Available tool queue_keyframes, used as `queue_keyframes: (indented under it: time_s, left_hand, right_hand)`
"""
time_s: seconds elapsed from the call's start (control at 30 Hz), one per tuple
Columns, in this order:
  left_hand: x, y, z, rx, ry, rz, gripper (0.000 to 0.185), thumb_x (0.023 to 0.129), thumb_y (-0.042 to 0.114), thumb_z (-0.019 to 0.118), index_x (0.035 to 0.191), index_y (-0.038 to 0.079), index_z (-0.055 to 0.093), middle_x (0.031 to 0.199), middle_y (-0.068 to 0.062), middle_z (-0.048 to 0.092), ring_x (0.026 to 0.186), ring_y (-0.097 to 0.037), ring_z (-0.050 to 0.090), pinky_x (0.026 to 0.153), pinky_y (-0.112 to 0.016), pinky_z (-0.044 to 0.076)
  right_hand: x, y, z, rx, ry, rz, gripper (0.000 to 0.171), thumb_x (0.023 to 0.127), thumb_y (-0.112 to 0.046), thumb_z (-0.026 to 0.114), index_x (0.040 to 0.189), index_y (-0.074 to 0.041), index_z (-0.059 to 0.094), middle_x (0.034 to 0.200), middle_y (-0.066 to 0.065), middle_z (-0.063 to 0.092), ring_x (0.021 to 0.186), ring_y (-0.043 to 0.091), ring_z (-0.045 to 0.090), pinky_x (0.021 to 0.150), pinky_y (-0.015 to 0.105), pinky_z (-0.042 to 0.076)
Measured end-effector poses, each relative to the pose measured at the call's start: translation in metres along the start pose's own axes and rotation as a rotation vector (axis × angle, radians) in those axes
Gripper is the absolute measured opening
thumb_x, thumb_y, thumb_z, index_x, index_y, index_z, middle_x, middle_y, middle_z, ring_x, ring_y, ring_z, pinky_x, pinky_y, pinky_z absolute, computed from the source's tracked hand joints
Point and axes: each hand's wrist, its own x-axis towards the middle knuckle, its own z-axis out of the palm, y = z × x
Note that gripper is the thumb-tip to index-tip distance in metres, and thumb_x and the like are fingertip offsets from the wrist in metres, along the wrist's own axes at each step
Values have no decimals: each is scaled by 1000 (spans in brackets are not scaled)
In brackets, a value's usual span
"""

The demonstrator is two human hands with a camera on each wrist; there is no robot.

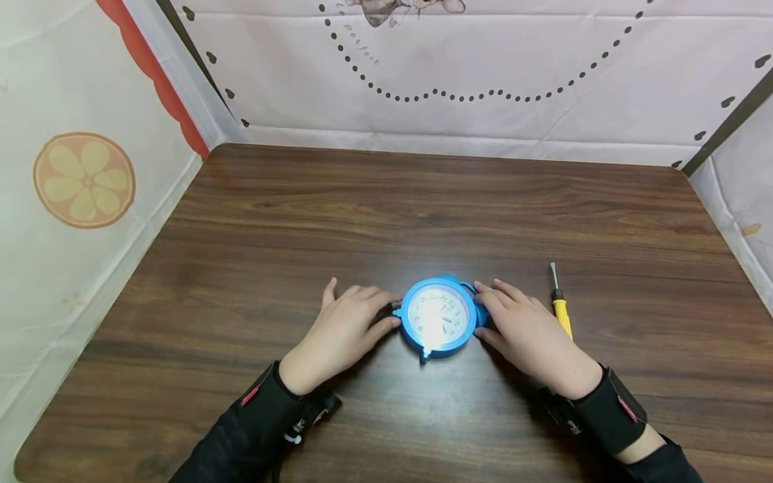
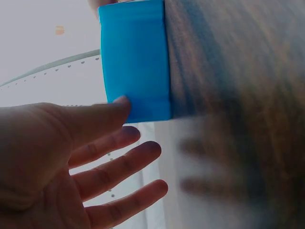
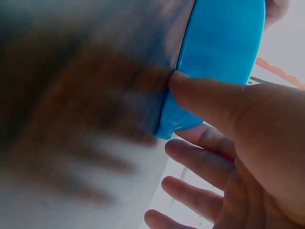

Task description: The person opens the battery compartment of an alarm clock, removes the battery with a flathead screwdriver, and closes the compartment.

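A round blue alarm clock (image 1: 437, 315) lies on the table with its white dial up; glare hides part of the dial. My left hand (image 1: 344, 329) is at the clock's left edge, its thumb and index finger holding the rim. In the left wrist view the thumb of that hand (image 2: 62, 152) presses the blue casing (image 2: 136, 62), with the other fingers spread below. At the right side, my right hand (image 1: 531, 332) holds the clock between thumb and fingers. The right wrist view shows its thumb (image 3: 205, 95) on the casing's side and the remaining fingers extended.
A screwdriver (image 1: 561, 312) with a yellow and black handle lies just beyond my right hand. The brown wood-grain table (image 1: 386, 215) is bordered by white printed cloth (image 1: 483, 60) at the back and both sides.
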Motion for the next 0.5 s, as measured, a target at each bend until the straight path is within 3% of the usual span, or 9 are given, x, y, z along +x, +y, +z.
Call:
queue_keyframes:
  time_s: [0.17,0.3,0.5]
  left_hand:
    - [6,-1,3,-36,39,-7,27,100,26,65,127,20,69,118,3,70,113,-23,62,108,-72,20]
    - [8,-3,4,-75,42,10,26,101,22,64,125,17,69,117,1,70,112,-24,63,108,-68,27]
    - [1,-5,-4,-134,-102,49,44,101,21,62,143,7,55,133,-9,62,125,-28,56,105,-53,42]
  right_hand:
    - [-5,0,0,-21,24,-36,46,90,-33,78,123,-6,63,145,15,54,137,39,45,100,60,44]
    - [-5,2,1,-17,37,-67,52,88,-38,79,125,-5,64,145,17,52,136,38,45,102,58,43]
    - [-3,9,5,62,27,-110,54,86,-38,81,128,-6,66,150,14,48,141,36,40,103,60,41]
